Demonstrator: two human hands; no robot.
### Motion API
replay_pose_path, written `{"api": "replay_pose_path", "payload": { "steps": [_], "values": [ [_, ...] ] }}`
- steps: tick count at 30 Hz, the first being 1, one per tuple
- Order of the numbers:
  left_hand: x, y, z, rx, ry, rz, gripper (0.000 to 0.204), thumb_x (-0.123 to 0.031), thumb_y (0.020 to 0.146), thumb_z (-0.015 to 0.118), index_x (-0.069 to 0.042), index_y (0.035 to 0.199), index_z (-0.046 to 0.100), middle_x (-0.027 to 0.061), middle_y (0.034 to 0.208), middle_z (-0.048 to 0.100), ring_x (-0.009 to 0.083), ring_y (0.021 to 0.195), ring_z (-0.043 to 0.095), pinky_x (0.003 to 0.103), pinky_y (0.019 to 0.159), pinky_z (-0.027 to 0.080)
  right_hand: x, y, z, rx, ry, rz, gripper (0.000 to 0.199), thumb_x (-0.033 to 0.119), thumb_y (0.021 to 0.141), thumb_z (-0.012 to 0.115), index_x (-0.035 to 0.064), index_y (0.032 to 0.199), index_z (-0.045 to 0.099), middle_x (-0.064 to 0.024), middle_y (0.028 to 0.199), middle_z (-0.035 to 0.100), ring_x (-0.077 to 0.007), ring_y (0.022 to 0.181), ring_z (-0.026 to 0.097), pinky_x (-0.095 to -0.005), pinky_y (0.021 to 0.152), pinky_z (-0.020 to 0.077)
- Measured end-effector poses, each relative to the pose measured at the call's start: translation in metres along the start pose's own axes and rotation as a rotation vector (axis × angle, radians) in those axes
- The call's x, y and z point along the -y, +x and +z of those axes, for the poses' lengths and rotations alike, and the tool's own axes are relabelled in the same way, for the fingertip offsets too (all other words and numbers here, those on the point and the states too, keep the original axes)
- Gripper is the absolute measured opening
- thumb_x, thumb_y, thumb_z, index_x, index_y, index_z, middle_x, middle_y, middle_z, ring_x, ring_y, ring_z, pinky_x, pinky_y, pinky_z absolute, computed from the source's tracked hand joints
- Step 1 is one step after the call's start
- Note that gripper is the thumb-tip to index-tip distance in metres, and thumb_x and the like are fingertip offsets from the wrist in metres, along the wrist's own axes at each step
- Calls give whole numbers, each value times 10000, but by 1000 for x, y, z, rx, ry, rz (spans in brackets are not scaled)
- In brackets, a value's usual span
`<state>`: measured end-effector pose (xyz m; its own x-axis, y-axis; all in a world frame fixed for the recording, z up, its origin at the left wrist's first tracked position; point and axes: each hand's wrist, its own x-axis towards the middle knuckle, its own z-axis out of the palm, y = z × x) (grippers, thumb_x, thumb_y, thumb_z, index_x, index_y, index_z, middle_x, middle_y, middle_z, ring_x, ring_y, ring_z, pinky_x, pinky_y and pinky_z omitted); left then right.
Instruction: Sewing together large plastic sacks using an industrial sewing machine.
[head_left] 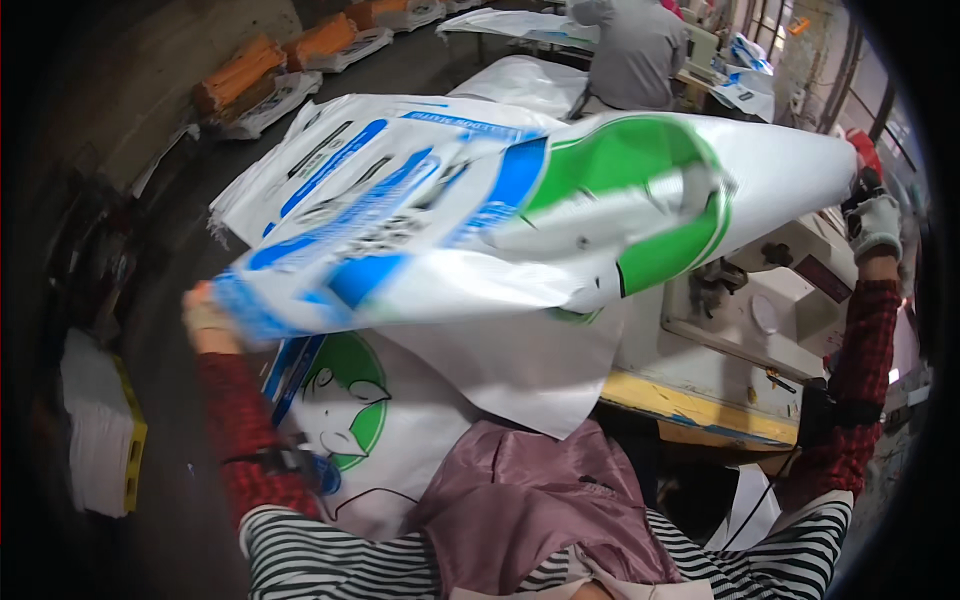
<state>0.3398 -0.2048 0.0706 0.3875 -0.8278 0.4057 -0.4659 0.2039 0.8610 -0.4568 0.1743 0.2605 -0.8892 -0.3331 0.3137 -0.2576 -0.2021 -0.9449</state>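
A large white sack (pixel 760 160) with green and blue print is stretched across in front of me, blurred in places by motion. My left hand (pixel 207 318), also blurred, grips its near left corner. At far right my right hand (pixel 875 220), in a pale glove with red at the fingers, is closed at the sack's other end. Under the raised sack lie more printed sacks (pixel 310 165), flat and overlapping. Another white sack with a green round print (pixel 345 400) hangs over my lap on the left. The raised sack covers part of the work table.
A sewing machine (pixel 740 290) is set in the table at right, above a worn yellow edge (pixel 690 400). Small scissors-like snips (pixel 780 380) lie there. A stack of white sacks (pixel 95 420) stands on the left floor. Ahead sits a person in grey (pixel 635 55); orange bundles (pixel 240 75) line the wall.
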Motion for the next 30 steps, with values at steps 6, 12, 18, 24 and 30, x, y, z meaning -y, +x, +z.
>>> {"api": "replay_pose_path", "payload": {
  "steps": [6,12,18,24,30],
  "values": [
    [-68,34,-289,243,-862,-97,588,-565,835,433,-60,1121,524,87,1110,565,259,1030,503,409,916,390,-98,-47,148,284,-1024,-758,353,113,796,503,113,1142,574,-144,892,638,-203,789,618,-316,689,479],
    [-93,-155,-256,767,-1004,-283,712,-553,817,464,-66,1322,343,129,1289,436,304,1157,429,448,973,339,-184,-232,288,859,-378,-175,253,282,856,525,94,996,619,-149,922,633,-273,863,601,-335,759,444],
    [13,-212,-352,32,-366,-709,407,-52,782,528,32,1176,475,142,1056,572,277,911,585,381,785,493,-189,-360,311,1382,-559,-170,258,221,841,494,116,1065,565,-119,1014,607,-237,944,575,-326,826,426],
    [227,-291,-342,99,-98,-1230,306,-186,801,581,-10,1051,572,131,865,610,223,785,609,352,693,501,-296,-481,269,1491,-805,-833,221,303,827,511,125,855,639,-61,766,631,-261,726,586,-412,621,465],
    [289,-340,-325,938,978,32,353,-294,783,630,-50,1033,578,77,903,602,205,749,582,338,643,479,-382,-445,260,1362,-1527,-186,251,275,755,525,121,885,676,-115,927,643,-319,839,617,-408,722,497]
  ]
}}
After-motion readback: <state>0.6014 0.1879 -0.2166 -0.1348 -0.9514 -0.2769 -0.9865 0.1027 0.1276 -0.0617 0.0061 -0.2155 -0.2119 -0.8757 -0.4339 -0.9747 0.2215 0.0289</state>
